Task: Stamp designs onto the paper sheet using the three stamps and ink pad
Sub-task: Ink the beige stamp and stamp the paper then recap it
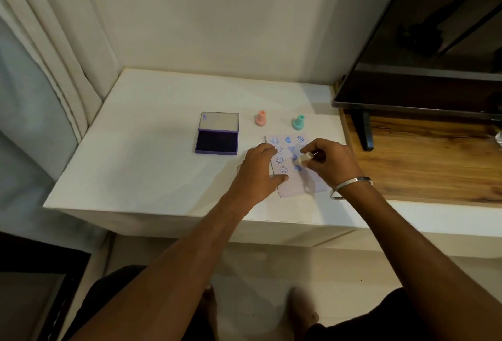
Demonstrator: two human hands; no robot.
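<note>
A small paper sheet (294, 185) lies on the white table (152, 166), printed with a column of blue smiley faces and a column of blue hearts. My left hand (258, 172) presses flat on the sheet's left edge. My right hand (330, 161) pinches a pale cream stamp (303, 159), tilted just over the sheet's middle. A pink stamp (260, 118) and a green stamp (298, 122) stand upright behind the sheet. The purple ink pad (216, 141) lies open to the left, lid raised.
A dark TV screen (423, 49) on a black foot (365, 134) stands on a wooden surface (423, 161) at the right. A curtain (51, 63) hangs at the left, a white wall behind. My legs and feet show below the table edge.
</note>
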